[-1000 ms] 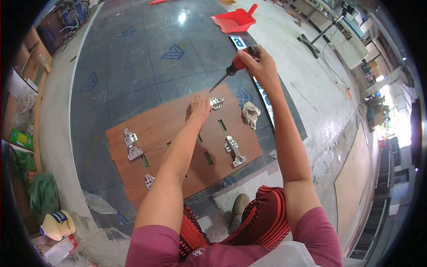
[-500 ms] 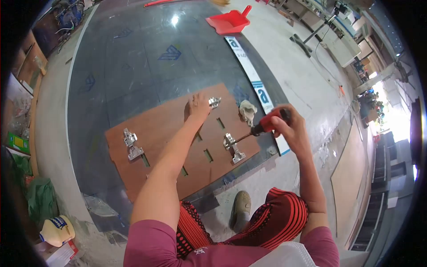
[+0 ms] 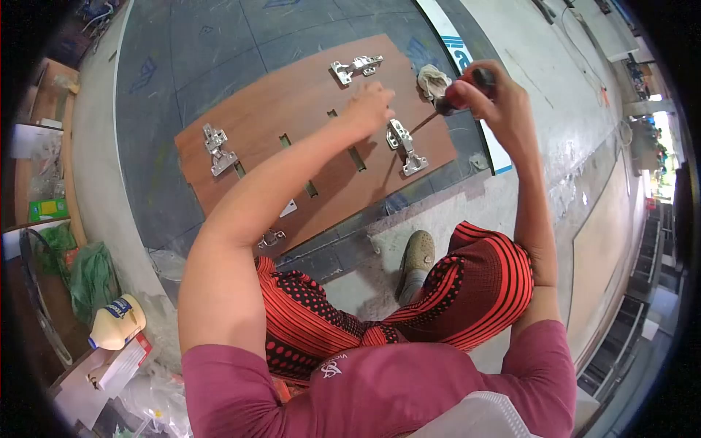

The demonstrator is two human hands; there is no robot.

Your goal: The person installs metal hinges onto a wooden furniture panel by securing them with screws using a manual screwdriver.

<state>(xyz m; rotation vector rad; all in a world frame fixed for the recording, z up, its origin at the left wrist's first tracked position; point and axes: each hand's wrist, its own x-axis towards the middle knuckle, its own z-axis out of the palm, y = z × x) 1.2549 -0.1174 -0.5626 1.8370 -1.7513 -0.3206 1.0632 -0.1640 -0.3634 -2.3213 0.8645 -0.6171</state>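
Observation:
My right hand [image 3: 493,98] is wrapped round the red and black handle of a screwdriver [image 3: 460,93]. Its thin shaft slants down and left toward a metal cabinet hinge [image 3: 406,148] on the brown board [image 3: 255,102]. My left hand [image 3: 371,109] is over the board just left of that hinge, fingers curled together; anything between them is too small to make out. Another hinge [image 3: 356,68] lies above this hand, and a third hinge [image 3: 219,150] sits at the board's left side. Partly behind my left forearm is one more hinge [image 3: 272,238].
Several narrow slots are cut in the board, which lies on a dark sheet [image 3: 197,51]. A crumpled whitish cloth [image 3: 434,82] and a white-blue strip [image 3: 496,150] are at the right. Far left stand a cream jug [image 3: 119,323] and a green bag [image 3: 93,274].
My left hand has left the upper hinge and come toward the right one, its fingers now curled. The screwdriver tip has lifted off the right hinge. The view has tilted down.

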